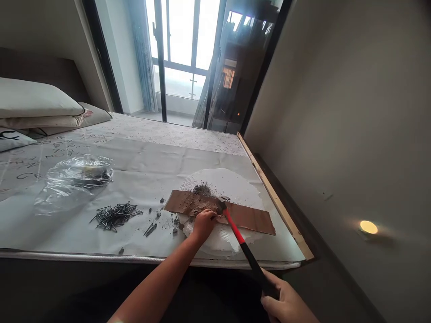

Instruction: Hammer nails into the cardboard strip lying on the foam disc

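My right hand (283,298) grips a hammer (244,244) by the black end of its red-and-black handle. The hammer's dark head (221,206) is low over a strip of brown cardboard (254,218). Beside the head, my left hand (204,222) rests at the cardboard with its fingers curled together; what they hold, if anything, is hidden. Grey crumbled rubble (202,190) lies on and behind the strip. To the left sits a heap of nails (116,215), with a few loose nails (150,229) nearer my left arm.
A crumpled clear plastic bag (76,179) with dark contents lies at the left. Grey sheeting (148,157) covers part of the mattress. A wooden rail (276,197) runs along the right edge beside the wall. Pillows (37,101) are stacked at the far left.
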